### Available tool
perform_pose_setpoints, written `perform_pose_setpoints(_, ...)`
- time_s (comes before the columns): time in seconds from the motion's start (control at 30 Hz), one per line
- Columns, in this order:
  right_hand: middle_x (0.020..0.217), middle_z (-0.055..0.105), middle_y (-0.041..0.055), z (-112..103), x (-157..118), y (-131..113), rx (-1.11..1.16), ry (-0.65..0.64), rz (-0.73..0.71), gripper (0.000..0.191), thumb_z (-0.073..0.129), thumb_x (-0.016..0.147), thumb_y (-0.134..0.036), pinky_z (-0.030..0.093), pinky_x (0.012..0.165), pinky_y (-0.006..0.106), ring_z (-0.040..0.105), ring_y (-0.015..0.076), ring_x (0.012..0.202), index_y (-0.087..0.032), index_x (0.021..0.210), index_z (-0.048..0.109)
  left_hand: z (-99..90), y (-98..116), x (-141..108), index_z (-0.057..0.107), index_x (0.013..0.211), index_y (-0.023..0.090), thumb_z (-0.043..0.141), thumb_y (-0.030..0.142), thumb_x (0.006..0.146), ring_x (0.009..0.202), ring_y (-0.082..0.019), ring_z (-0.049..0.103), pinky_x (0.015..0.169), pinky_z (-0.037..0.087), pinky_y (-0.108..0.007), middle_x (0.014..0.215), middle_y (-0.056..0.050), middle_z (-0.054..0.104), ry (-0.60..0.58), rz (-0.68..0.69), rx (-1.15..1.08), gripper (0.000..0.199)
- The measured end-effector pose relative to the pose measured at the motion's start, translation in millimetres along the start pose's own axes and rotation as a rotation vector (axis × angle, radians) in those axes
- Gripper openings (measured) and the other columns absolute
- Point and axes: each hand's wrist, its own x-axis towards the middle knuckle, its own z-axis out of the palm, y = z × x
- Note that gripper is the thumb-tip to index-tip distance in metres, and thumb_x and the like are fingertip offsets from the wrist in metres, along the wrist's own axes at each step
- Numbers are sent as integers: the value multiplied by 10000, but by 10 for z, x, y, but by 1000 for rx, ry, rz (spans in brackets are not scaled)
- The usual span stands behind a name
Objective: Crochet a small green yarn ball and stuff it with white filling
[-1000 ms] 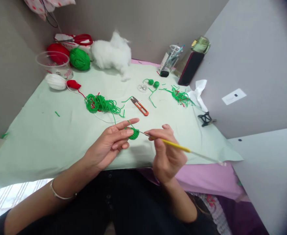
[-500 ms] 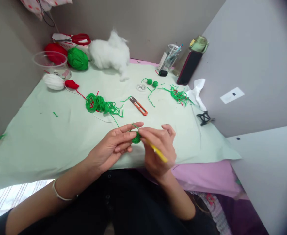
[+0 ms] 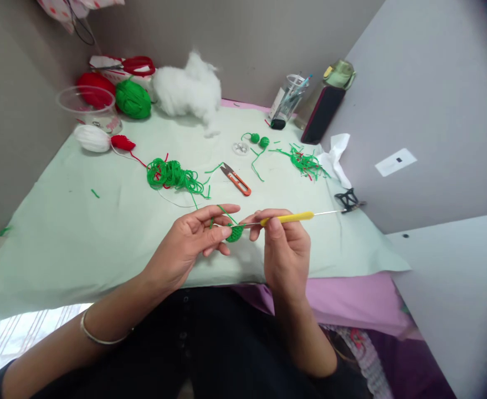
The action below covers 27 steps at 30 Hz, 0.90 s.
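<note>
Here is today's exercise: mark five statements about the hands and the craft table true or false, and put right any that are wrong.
1. The right hand holds a yellow-handled hook. True.
2. The crocheted piece in the left hand is red. False: the piece in the left hand is green.
3. The orange-handled snips lie on the pale green cloth. True.
4. The right hand is also gripping the white fluff. False: the fluff rests towards the back of the table, beside the green yarn ball.
5. The black phone is lying flat in front of the left hand. False: the phone leans upright at the back right.
</note>
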Motion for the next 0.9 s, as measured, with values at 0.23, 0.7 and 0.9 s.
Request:
perform_pose_setpoints(0.23,929,787,-6,-11,-51,-96,-276,9,-177,173,514,1041,-206,533,989,423,673,115,660,-239,1019,682,-37,-12,-10,789,1180,271,805,259,848,568,-42,503,612,498,-203,880,30,625,50,31,130,333)
perform_pose_setpoints(0.7,968,794,-8,57,-117,23,-585,66,-519,209,555,1014,-171,427,1085,450,721,143,800,-289,1091,709,12,8,2,768,1217,178,807,218,846,448,-10,180,546,469,-146,574,115,385,11,-167,-205,376)
perform_pose_setpoints(0.9,936,785,21,66,-50,-67,-177,35,-228,185,545,1025,-243,552,860,426,685,173,746,-253,1004,729,34,21,-6,778,1212,239,812,198,835,452,11,270,579,536,-182,775,67,566,-19,-57,-132,381)
